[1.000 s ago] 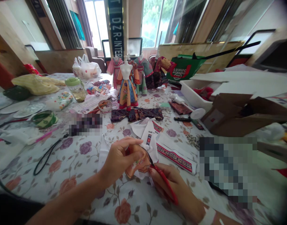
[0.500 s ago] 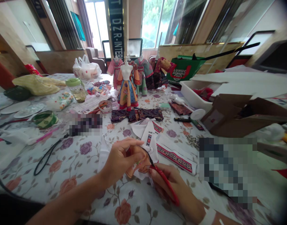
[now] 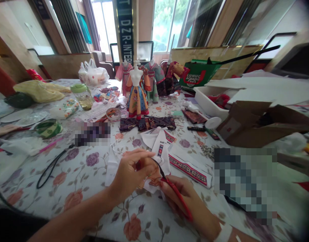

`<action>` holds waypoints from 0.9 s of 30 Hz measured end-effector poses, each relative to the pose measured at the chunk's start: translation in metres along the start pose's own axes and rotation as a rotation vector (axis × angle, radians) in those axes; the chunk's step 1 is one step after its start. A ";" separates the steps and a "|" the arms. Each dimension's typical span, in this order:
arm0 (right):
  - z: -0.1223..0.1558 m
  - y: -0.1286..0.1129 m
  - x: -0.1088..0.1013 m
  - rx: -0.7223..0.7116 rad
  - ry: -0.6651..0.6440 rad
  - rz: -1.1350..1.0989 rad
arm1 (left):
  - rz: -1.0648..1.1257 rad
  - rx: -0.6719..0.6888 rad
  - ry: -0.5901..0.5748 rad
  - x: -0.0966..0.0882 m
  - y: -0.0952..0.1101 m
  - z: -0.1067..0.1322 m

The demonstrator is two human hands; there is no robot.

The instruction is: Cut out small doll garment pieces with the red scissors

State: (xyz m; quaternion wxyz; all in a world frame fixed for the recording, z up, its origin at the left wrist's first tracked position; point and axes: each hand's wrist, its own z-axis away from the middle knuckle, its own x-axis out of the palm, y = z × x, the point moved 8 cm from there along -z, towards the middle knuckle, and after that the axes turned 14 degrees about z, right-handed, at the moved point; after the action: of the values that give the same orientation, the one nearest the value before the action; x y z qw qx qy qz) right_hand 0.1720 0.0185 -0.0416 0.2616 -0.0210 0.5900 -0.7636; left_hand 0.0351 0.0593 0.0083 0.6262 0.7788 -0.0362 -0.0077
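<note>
My left hand (image 3: 132, 168) pinches a small piece of orange fabric (image 3: 154, 177) with a printed pattern, partly hidden by my fingers. In my right hand (image 3: 181, 191) is a pair of scissors (image 3: 178, 195) with red handles and dark blades. The blades lie along the fabric's upper right edge, near my left fingertips; whether they part the cloth I cannot tell. White cloth lies beneath both hands. Just beyond are white strips with a red-and-black woven band (image 3: 188, 169) and a folded dark patterned cloth (image 3: 154, 123).
Dressed doll-sized mannequins (image 3: 136, 90) stand at the back centre. A cardboard box (image 3: 241, 126) and white foam box (image 3: 207, 101) occupy the right. Left are a green tape roll (image 3: 48, 128), a lidded jar (image 3: 82, 96) and another person's hand (image 3: 4, 130) at the edge.
The orange fabric has been drawn up under my left fingers, so less of it hangs below them. My right hand barely moves. Another person's hand has come in at the left edge.
</note>
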 end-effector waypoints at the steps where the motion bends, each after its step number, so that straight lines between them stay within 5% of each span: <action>1: 0.000 -0.001 0.000 0.000 -0.002 0.000 | -0.037 0.016 -0.004 0.000 0.001 0.001; 27: 0.001 0.002 0.000 -0.033 -0.005 0.028 | -0.087 0.040 -0.035 0.002 0.000 0.003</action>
State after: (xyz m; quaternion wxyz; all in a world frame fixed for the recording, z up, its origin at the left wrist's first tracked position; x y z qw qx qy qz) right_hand 0.1726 0.0170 -0.0430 0.2736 -0.0191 0.6020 -0.7499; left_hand 0.0369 0.0559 0.0080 0.6087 0.7919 -0.0133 -0.0477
